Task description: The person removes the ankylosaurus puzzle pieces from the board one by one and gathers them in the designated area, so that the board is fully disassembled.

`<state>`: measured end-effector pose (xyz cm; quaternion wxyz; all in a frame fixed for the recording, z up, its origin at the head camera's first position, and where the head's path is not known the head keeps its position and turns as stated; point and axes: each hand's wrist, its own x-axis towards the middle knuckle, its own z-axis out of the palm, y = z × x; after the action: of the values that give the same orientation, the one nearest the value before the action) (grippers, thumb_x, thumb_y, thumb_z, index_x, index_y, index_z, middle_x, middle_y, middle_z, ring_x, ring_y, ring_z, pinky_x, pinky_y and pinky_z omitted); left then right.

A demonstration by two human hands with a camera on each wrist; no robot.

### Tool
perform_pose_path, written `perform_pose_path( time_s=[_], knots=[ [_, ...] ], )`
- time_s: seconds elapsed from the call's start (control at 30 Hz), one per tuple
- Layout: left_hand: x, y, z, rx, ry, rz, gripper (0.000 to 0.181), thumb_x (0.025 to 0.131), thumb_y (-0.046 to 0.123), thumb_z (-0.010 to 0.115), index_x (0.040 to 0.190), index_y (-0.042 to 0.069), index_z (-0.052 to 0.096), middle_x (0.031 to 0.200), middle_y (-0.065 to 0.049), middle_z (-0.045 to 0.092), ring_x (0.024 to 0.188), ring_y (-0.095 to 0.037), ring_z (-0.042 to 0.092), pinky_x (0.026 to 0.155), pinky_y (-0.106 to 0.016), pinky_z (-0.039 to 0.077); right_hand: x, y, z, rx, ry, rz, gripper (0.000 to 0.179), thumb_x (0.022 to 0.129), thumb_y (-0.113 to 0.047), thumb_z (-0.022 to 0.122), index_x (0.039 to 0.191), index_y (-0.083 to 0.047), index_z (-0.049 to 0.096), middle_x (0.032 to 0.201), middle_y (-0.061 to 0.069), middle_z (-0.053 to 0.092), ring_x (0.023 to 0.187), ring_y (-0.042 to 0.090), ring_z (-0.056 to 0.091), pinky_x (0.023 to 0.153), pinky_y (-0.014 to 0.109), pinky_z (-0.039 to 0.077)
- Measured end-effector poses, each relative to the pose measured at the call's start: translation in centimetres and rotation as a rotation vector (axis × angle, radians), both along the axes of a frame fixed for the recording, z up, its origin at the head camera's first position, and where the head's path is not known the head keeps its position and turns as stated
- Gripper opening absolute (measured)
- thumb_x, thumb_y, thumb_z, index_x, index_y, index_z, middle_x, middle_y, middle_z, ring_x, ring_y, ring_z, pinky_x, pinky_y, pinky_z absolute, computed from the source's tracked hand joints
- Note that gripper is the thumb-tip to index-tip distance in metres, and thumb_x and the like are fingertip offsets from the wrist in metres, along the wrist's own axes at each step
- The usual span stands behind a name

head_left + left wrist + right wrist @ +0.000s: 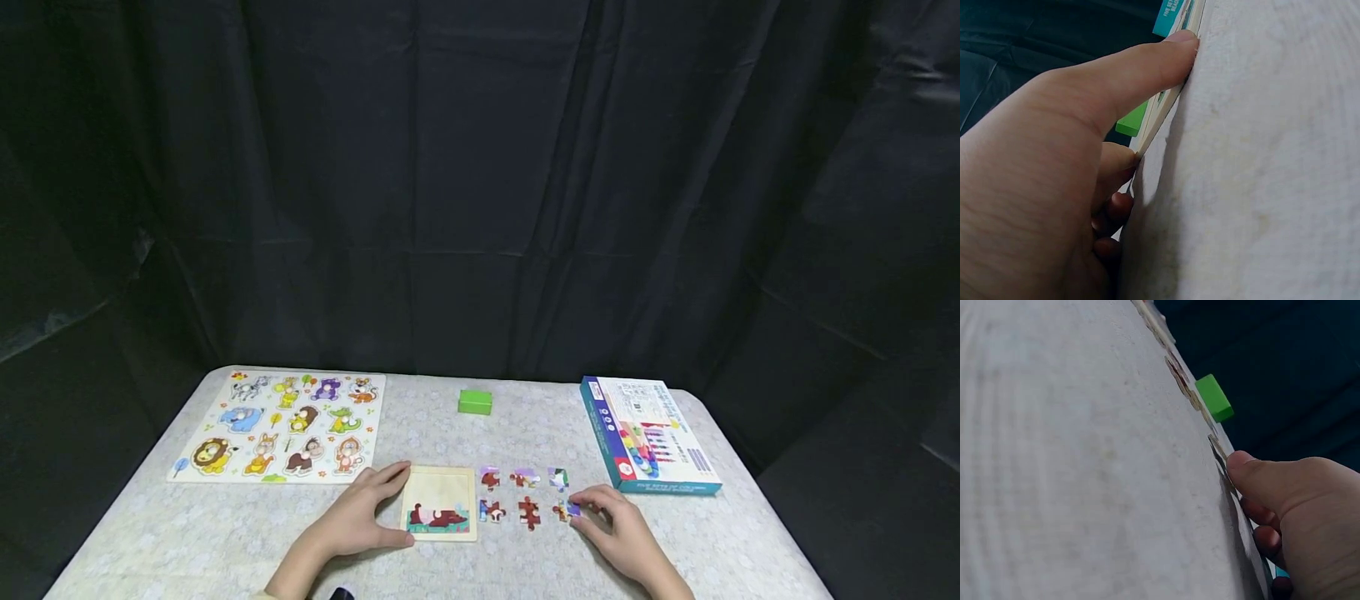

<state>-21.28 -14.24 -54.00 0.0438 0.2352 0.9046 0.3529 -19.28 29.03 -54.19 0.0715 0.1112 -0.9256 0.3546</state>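
A small wooden puzzle tray (438, 482) lies on the table, its lower strip filled with pieces that show a brown dog (438, 518). My left hand (363, 512) grips the tray at its left side, index finger at the top corner and thumb at the bottom one. In the left wrist view that thumb (1147, 65) presses on the tray's edge. To the tray's right, loose jigsaw pieces lie in two rows, among them a brown one (528, 513). My right hand (618, 533) pinches the rightmost lower jigsaw piece (562, 510) between thumb and fingers, close over the tabletop.
A large animal peg puzzle board (217, 417) occupies the back left. At the back middle stands a green block (475, 402). On the right lies a boxed set (667, 437) with a teal side. Dark cloth (480, 208) hangs behind the table.
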Motion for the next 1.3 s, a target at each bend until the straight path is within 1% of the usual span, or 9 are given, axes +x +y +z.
perform_pose_path(
  time_s=[0.13,0.27,0.53,0.8,0.97,1.2,1.3],
  knots=[
    [0.05,0.03,0.08,-0.003,0.008,0.004,0.105,0.074,0.054,0.091,0.156,0.002,0.051,0.167,-0.006,0.044,0.124,-0.017,0.049,0.113,-0.053,0.044,-0.01,0.16,-0.24,0.005,0.022,0.013,0.021,0.091,-0.017,0.085,0.109,-0.025,0.079,0.107,-0.016,0.067,0.102,0.005,0.063,0.09,0.031,0.056],
    [0.07,0.08,0.18,-0.006,0.009,0.002,0.104,0.075,0.054,0.091,0.156,0.002,0.051,0.167,-0.007,0.044,0.122,-0.017,0.049,0.112,-0.052,0.045,-0.01,0.19,-0.35,0.011,0.034,0.019,0.023,0.09,-0.016,0.085,0.11,-0.026,0.079,0.106,-0.017,0.066,0.1,0.004,0.062,0.087,0.03,0.055],
    [-0.07,0.09,0.03,-0.003,-0.004,0.001,0.105,0.074,0.055,0.091,0.157,0.003,0.05,0.168,-0.006,0.044,0.126,-0.019,0.049,0.113,-0.055,0.043,-0.12,0.15,-0.29,0.025,-0.011,0.01,0.021,0.092,-0.019,0.084,0.112,-0.026,0.079,0.108,-0.014,0.066,0.099,0.005,0.06,0.085,0.028,0.053],
    [-0.06,0.17,0.11,0.004,-0.011,0.002,0.105,0.074,0.055,0.091,0.157,0.003,0.051,0.168,-0.006,0.043,0.126,-0.018,0.048,0.113,-0.055,0.044,-0.14,0.29,-0.42,0.03,0.013,0.033,0.023,0.093,-0.017,0.083,0.113,-0.025,0.079,0.108,-0.015,0.066,0.099,0.005,0.06,0.086,0.029,0.054],
    [-0.12,0.09,0.19,0.0,-0.003,0.003,0.106,0.074,0.055,0.091,0.157,0.003,0.05,0.168,-0.006,0.043,0.126,-0.019,0.049,0.112,-0.055,0.044,-0.22,0.33,-0.29,0.019,0.026,0.04,0.024,0.092,-0.015,0.083,0.114,-0.025,0.079,0.108,-0.015,0.066,0.099,0.006,0.061,0.086,0.03,0.054],
    [-0.04,0.09,0.23,0.006,-0.019,0.005,0.106,0.074,0.055,0.091,0.157,0.003,0.05,0.168,-0.006,0.043,0.127,-0.02,0.048,0.113,-0.057,0.043,-0.06,0.29,-0.4,0.018,0.036,0.035,0.025,0.09,-0.022,0.086,0.115,-0.025,0.078,0.108,-0.017,0.066,0.103,0.006,0.062,0.091,0.032,0.054],
    [0.06,0.07,0.23,0.008,-0.027,0.001,0.106,0.074,0.055,0.091,0.157,0.003,0.049,0.168,-0.007,0.042,0.127,-0.02,0.048,0.113,-0.057,0.043,-0.01,0.27,-0.44,0.015,0.025,0.03,0.027,0.091,-0.024,0.086,0.116,-0.023,0.077,0.109,-0.016,0.067,0.102,0.006,0.062,0.091,0.031,0.054]
  ],
)
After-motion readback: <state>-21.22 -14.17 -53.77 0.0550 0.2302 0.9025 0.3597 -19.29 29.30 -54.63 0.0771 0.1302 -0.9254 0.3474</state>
